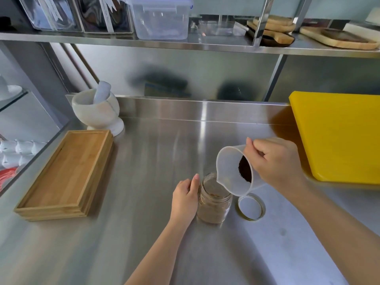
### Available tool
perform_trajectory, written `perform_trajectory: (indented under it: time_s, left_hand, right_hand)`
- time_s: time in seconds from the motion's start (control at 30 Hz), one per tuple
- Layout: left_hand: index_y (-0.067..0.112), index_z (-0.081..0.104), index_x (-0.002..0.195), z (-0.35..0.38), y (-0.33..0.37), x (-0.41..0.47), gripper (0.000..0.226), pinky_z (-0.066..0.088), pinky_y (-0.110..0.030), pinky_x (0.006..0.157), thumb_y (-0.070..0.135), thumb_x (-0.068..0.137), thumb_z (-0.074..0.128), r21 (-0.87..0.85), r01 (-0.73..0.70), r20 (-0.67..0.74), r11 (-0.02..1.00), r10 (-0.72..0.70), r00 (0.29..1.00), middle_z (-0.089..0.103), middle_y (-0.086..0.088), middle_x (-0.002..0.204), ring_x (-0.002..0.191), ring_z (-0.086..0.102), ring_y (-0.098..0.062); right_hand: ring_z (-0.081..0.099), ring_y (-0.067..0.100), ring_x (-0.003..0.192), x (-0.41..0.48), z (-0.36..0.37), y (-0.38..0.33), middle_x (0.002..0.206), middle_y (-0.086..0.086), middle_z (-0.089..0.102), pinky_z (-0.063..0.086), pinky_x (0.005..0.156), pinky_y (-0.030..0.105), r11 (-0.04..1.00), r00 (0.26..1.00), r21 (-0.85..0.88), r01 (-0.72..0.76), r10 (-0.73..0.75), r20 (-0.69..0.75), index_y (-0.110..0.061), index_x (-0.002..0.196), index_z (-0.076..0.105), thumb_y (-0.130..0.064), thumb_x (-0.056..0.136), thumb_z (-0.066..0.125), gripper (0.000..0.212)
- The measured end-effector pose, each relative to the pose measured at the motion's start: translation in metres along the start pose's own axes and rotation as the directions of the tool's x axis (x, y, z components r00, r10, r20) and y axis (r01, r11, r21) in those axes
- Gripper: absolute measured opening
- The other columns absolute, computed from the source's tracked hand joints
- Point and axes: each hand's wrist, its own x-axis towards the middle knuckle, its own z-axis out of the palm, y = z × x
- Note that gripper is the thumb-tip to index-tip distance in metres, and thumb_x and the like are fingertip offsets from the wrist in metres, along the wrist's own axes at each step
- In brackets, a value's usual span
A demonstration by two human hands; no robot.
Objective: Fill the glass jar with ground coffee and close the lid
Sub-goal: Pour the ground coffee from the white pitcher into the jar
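Both hands are busy: my left hand (185, 197) wraps the smooth, breakable glass jar (213, 200) mid-wall, my right hand (277, 163) grips the light plastic cup (232, 171) tilted over it.

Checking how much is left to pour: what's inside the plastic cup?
The tilted cup in the right hand holds a dark clump of ground coffee by its upper wall. The hand covers the cup's base, so any more there is hidden.
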Motion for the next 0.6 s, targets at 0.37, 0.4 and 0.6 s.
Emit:
perform_trajectory:
  time_s: [0.37, 0.4, 0.6]
  left_hand:
    - [0.017, 0.022, 0.057, 0.000, -0.002, 0.000, 0.050, 0.025, -0.033, 0.057, 0.043, 0.092, 0.046, 0.021, 0.010, 0.016, 1.000, -0.010, 1.000, 0.028, 0.004, 0.056, 0.058, 0.027, -0.018]
    - [0.016, 0.022, 0.057, 0.000, -0.001, 0.000, 0.050, 0.024, -0.033, 0.056, 0.043, 0.092, 0.046, 0.022, 0.007, 0.017, 1.000, -0.008, 1.000, 0.027, 0.004, 0.056, 0.057, 0.027, -0.018]
    - [0.016, 0.021, 0.057, -0.001, 0.001, -0.002, 0.050, 0.024, -0.032, 0.055, 0.042, 0.092, 0.046, 0.014, 0.020, 0.019, 1.000, -0.020, 1.000, 0.027, 0.004, 0.056, 0.056, 0.027, -0.016]
  right_hand:
    - [0.041, 0.033, 0.034, 0.020, 0.008, -0.001, 0.038, 0.016, 0.047, 0.045, 0.034, 0.033, 0.989, 0.984, -0.039, 0.141, -0.135, 0.117, -0.002, 0.042, 0.049, -0.019, 0.082, 0.050, 0.044]
    - [0.041, 0.034, 0.034, 0.022, 0.008, -0.002, 0.038, 0.017, 0.048, 0.046, 0.035, 0.033, 0.987, 0.979, -0.042, 0.157, -0.150, 0.136, -0.001, 0.042, 0.049, -0.019, 0.081, 0.051, 0.043]
    - [0.046, 0.038, 0.036, 0.035, 0.007, -0.010, 0.041, 0.019, 0.051, 0.049, 0.037, 0.037, 0.984, 0.957, -0.055, 0.170, -0.152, 0.248, 0.001, 0.044, 0.051, -0.014, 0.073, 0.057, 0.033]
